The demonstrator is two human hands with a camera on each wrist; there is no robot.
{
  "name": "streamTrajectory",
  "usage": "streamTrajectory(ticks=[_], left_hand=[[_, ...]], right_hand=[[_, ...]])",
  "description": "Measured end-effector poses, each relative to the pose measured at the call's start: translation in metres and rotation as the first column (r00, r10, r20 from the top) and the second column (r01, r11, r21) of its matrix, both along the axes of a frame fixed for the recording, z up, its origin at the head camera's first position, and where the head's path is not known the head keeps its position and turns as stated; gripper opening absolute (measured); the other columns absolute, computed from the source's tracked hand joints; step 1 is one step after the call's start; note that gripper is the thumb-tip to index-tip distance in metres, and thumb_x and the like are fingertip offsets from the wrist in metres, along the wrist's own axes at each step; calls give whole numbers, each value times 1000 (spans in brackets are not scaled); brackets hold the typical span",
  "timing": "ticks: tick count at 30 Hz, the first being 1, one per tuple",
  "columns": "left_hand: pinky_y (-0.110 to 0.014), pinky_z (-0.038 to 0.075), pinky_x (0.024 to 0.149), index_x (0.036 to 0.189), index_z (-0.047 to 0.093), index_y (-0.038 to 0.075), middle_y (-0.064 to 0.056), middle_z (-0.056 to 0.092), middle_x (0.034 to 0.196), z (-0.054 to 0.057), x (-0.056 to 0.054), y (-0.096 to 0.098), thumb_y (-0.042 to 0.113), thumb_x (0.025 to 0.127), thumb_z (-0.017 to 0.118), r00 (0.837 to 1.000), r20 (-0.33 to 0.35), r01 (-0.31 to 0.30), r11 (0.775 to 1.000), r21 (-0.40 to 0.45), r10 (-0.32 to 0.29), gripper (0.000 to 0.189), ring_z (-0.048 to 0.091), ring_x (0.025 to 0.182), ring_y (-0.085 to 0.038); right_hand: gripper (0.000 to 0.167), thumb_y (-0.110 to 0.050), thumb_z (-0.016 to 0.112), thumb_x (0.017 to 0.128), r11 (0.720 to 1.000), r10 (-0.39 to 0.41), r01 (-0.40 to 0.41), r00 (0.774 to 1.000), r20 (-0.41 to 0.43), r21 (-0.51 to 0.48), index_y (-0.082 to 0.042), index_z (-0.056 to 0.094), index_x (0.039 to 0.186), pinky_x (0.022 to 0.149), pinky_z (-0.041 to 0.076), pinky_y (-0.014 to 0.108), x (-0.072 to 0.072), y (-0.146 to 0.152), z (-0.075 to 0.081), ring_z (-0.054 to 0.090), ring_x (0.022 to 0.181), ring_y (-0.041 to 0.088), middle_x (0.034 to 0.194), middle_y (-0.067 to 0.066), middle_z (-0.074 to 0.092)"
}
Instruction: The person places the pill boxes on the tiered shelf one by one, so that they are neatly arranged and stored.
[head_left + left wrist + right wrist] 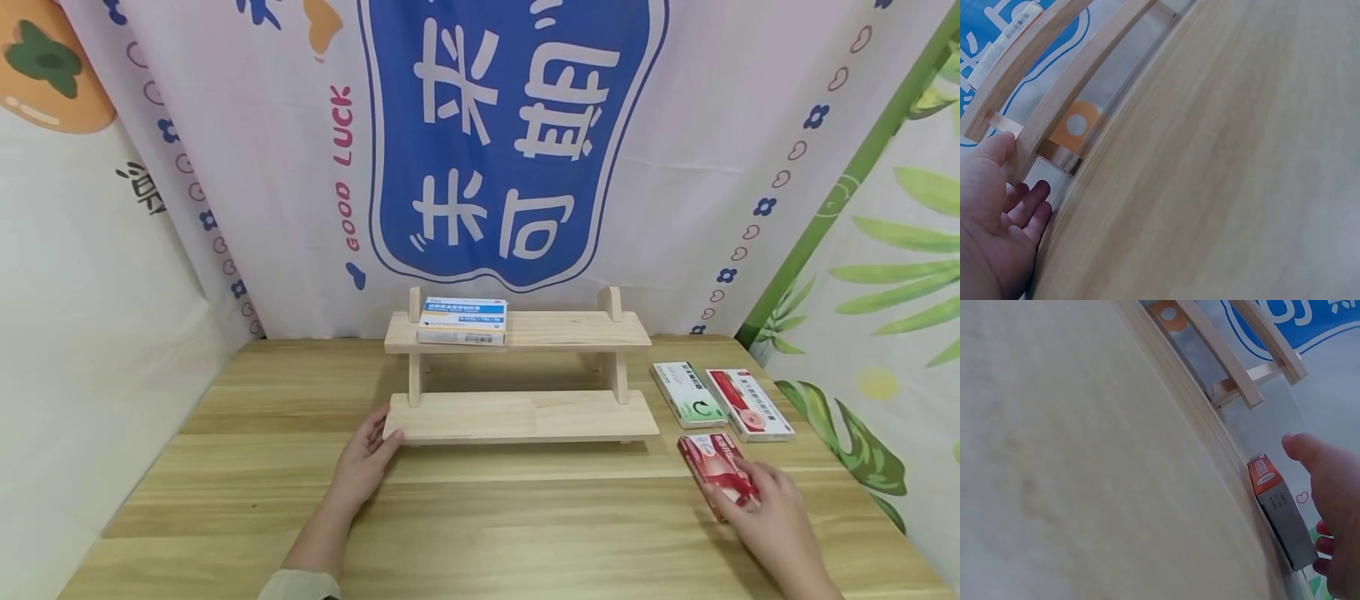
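Note:
My left hand (365, 462) grips the left end of the lower board of a two-tier wooden shelf (517, 418), thumb at the board's end and fingers below it. A blue-and-white medicine box (461, 321) lies on the left part of the upper board. At the right, my right hand (772, 508) is spread over the near end of a red medicine box (716, 467) that lies on the table. In the right wrist view the thumb (1300, 447) stands raised above this box (1288, 522), apart from it, with the other fingers near its far side.
Behind the red box lie a green-and-white medicine box (688, 393) and a red-and-white one (750, 406), side by side to the right of the shelf. The wooden table (525, 533) ends at a printed cloth backdrop (300, 208), with cloth at both sides too.

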State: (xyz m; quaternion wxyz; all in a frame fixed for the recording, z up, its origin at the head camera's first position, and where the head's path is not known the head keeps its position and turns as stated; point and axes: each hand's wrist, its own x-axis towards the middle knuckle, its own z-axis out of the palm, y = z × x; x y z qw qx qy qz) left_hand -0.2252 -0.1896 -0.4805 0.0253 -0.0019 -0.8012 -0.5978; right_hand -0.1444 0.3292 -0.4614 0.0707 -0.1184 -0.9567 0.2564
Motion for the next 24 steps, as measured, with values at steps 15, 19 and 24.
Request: streamTrajectory(ticks=[15,19,24], left_hand=[[-45,32,119,150,32,1,-23,36,154,-1,-1,0,19,99,58,1000,-1,-5,1000,-7,5,60,36,144,-33],[-47,32,119,150,32,1,-23,35,155,0,0,0,22,99,59,1000,-2,-1,1000,-9,1,61,35,144,-33],[-47,31,119,150,32,2,-22,34,156,0,0,-1,24,99,59,1000,4,4,1000,-8,-4,61,34,145,-32]], right_hand=[[96,-67,61,85,999,17,-20,994,108,28,8,39,141,95,36,75,4,12,-10,36,118,58,135,41,33],[98,-67,61,84,999,10,-13,992,125,29,9,38,142,96,36,74,3,13,-10,36,118,58,135,41,33],[98,-67,61,85,1000,-4,2,991,130,17,9,37,142,97,36,74,3,12,-9,36,119,57,135,41,33]])
